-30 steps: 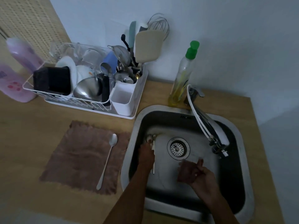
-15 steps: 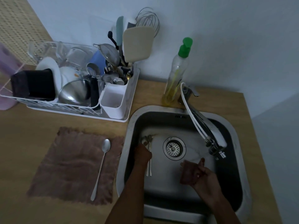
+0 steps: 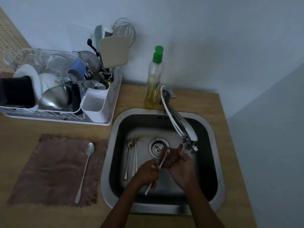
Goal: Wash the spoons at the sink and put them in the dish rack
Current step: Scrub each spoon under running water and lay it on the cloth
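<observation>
One spoon (image 3: 163, 161), left hand (image 3: 148, 173), clear of sink (image 3: 105, 162) walls

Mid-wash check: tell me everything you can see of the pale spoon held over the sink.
The pale spoon is slim and long-handled; its material is unclear in the dim light. It is held slanted over the sink near the drain, bowl end away from the person. The left hand grips the handle about midway; the bowl end rests against the fingers of the right hand. It looks clear of the two spoons lying in the basin.
</observation>
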Demonstrator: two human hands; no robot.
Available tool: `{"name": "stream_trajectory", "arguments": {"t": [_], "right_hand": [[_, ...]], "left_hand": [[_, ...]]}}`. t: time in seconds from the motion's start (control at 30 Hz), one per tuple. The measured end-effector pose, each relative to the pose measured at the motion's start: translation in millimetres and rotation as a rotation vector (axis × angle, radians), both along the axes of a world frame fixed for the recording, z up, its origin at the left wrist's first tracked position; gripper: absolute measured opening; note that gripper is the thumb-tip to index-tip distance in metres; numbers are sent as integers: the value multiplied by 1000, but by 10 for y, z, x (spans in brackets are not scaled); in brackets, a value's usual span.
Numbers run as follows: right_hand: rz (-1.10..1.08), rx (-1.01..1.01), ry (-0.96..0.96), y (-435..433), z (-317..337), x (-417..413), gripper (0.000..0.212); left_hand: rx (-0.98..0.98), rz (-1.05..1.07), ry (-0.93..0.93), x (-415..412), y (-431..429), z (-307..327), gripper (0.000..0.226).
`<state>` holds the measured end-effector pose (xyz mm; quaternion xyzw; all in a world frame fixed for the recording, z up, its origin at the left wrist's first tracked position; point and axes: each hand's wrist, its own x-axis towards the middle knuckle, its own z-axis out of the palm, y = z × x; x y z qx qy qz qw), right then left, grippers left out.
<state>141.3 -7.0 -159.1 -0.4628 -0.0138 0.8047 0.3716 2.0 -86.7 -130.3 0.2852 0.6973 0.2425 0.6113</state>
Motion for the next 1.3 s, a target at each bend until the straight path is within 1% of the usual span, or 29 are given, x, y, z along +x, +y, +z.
{"name": "stream_trajectory", "arguments": {"t": [0.03,0.07,0.13,0.17,0.23,0.27,0.33,0.37,0.4,0.47,0.53,0.6,0.67,0.77,0.8,0.83,0.87,0.93,1.0,1.07,1.13,1.2,1.23,1.3], "right_hand": [[29,20,5,13,21,-43,33],[62,51,7,10,72,-81,26],[156,106,-94,8,147,-157,24],[217,155,-176,22,157,-193,23],[314,252,-346,45,162,-265,28],[336,283,-391,63,144,-277,30],[368,319,-445,102,140,-282,29],[376,332,-463,119,142,-281,27],[380,348,-466,131,155,-266,26],[424,381,-406,133,189,-245,22],[517,400,-347,118,226,-197,23],[559,404,-398,136,240,-161,22],[477,343,-476,196,218,-190,25],[401,301,-580,219,162,-271,33],[400,302,-577,208,154,-274,31],[433,301,-526,197,158,-248,25],[475,299,-430,184,200,-218,18],[525,301,-303,212,252,-140,23],[475,280,-348,292,262,-137,20],[412,308,-427,349,246,-119,17],[486,402,-423,373,233,-53,14],[629,484,-338,356,232,52,20],[718,512,-340,356,236,97,21],[815,518,-359,384,202,141,23]], "left_hand": [[12,4,55,64,-25,-11,14],[18,17,114,117,-58,2,14],[33,2,229,191,-98,33,15],[26,-34,257,223,-114,57,15],[-9,-36,193,287,-122,160,19],[-40,22,103,320,-122,206,23],[-94,174,-89,383,-114,291,28],[-92,224,-127,403,-107,307,27],[-79,257,-123,423,-103,321,26],[-54,304,-49,441,-111,330,26],[-9,306,45,469,-135,337,30],[34,250,118,522,-145,325,35],[68,237,162,607,-116,313,34],[90,296,215,693,-77,298,31],[95,308,237,700,-74,279,31],[95,313,259,698,-81,266,31],[94,304,285,687,-95,252,33],[105,233,332,673,-131,234,39],[109,146,369,680,-178,234,41],[119,117,406,668,-233,203,42],[134,96,435,594,-278,203,46],[165,63,450,482,-257,221,46],[177,40,454,429,-233,238,46],[185,-15,468,364,-177,281,46]]}}
